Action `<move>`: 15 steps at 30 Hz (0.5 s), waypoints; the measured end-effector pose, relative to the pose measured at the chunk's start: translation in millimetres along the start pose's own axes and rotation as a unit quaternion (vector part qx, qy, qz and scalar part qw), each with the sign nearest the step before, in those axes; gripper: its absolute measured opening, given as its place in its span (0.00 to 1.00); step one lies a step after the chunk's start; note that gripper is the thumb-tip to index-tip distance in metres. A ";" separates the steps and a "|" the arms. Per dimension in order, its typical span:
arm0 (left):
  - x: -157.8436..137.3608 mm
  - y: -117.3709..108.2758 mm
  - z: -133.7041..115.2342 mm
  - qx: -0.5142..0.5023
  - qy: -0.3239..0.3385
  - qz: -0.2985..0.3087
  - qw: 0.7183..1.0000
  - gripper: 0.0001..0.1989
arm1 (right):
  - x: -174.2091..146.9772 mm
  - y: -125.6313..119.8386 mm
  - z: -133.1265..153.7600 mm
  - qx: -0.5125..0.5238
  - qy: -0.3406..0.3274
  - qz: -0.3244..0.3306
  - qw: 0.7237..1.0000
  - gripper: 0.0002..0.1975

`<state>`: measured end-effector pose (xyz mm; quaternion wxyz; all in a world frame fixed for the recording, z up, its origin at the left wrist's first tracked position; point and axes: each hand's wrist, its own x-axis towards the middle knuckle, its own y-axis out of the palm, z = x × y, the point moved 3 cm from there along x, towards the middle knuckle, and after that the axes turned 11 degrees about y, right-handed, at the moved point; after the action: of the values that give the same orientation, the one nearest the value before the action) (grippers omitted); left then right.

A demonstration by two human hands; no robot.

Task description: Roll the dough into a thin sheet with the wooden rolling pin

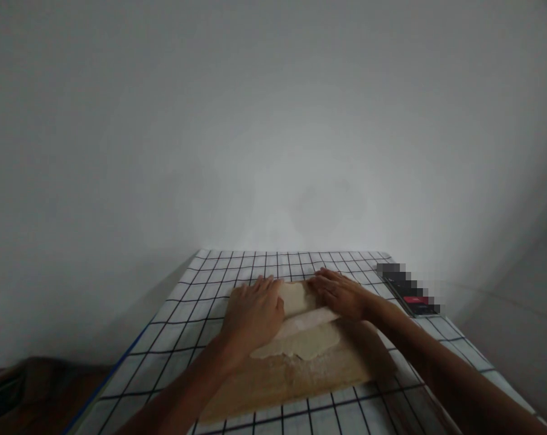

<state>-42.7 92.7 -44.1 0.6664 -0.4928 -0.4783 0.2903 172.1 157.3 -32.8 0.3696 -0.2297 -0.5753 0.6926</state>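
Resting nearest, a floured wooden board (300, 377) supports a thin, pale dough sheet (300, 344) just below both hands. Left hand (254, 311) and right hand (341, 294) lie flat, fingers spread, pressing the rolled far portion. Dough appears soft, light and tearable; grip the roll ends above the checked cloth (187, 326).

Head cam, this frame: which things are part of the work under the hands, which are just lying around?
In use:
- dough sheet, both palms flat on its rolled part
- left hand
- right hand
- wooden board, floured, under the dough

Lying about:
- checked cloth covering the table
- dark flat object at the cloth's right edge, pixelated, cannot identify
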 end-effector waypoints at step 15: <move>-15.9 -10.0 -18.6 0.003 0.043 -0.055 0.998 0.24 | -54.5 5.7 25.4 -0.060 0.116 -0.085 0.988 0.24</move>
<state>-32.3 68.6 -41.4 0.7030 -0.4757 -0.4742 0.2336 185.6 98.8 -38.3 0.4765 -0.2810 -0.5867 0.5914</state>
